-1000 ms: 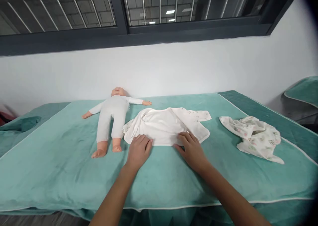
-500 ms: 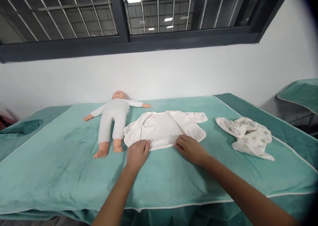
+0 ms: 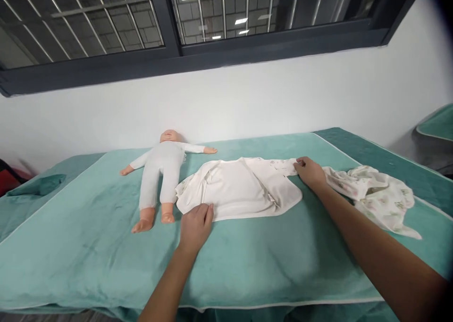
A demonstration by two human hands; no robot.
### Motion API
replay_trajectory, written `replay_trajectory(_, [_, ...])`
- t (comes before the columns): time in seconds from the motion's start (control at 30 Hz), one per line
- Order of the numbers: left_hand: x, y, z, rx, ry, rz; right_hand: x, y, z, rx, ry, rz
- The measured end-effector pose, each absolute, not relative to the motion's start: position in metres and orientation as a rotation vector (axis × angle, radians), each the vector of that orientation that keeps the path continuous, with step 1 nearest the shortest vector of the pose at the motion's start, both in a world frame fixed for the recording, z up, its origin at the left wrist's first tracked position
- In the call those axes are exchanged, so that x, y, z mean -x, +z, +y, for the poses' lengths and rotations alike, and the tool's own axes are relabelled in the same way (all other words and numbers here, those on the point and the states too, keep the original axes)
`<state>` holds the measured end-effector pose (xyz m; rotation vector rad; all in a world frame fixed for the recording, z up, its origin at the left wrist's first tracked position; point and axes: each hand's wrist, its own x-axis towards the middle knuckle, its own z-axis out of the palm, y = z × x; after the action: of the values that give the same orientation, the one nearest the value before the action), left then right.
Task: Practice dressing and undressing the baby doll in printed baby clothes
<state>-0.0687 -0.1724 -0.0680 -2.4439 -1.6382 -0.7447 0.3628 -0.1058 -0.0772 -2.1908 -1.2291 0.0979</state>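
Note:
A white baby garment (image 3: 240,187) lies spread flat on the teal towel-covered table (image 3: 88,246). My left hand (image 3: 195,225) rests flat on the garment's near left hem, fingers stretched out. My right hand (image 3: 310,172) is at the garment's far right sleeve end, its fingers curled on the sleeve's printed cuff. A baby doll (image 3: 159,169) in a white suit lies on its back to the left of the garment, arms out, apart from both hands.
A crumpled printed white cloth (image 3: 378,197) lies at the right, just beyond my right forearm. A white wall and dark-framed window stand behind the table. A second teal-covered surface (image 3: 437,126) shows at the far right edge.
My right hand left the garment's near hem and moved right and away to the sleeve end. The left hand stayed on the hem. The view shifted slightly.

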Motion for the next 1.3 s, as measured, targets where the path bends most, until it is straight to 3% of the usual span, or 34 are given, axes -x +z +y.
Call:
replay_trajectory(0.17, [0.065, -0.065, -0.176, 2.482, -0.771, -1.482, -0.367, -0.081, -0.099, 2.077, -0.215, -1.060])
replay_trajectory(0.3, [0.060, -0.061, -0.179, 2.621, -0.790, -1.251, -0.343, -0.073, -0.110, 1.811, -0.347, -1.362])
replay_trajectory(0.43, [0.059, -0.060, -0.178, 2.651, -0.820, -1.192, -0.285, -0.061, -0.156, 1.466, -0.165, -1.765])
replay_trajectory(0.6, [0.059, -0.062, -0.177, 2.645, -0.823, -1.190, -0.226, -0.062, -0.222, 1.363, -0.047, -2.261])
replay_trajectory(1.03, [0.060, -0.064, -0.184, 2.591, -0.748, -1.109, -0.217, -0.072, -0.227, 1.542, -0.222, -2.107])
replay_trajectory(1.3, [0.126, -0.011, -0.161, 2.473, -1.116, -1.456, -0.168, -0.042, -0.187, 1.464, 0.208, -1.943])
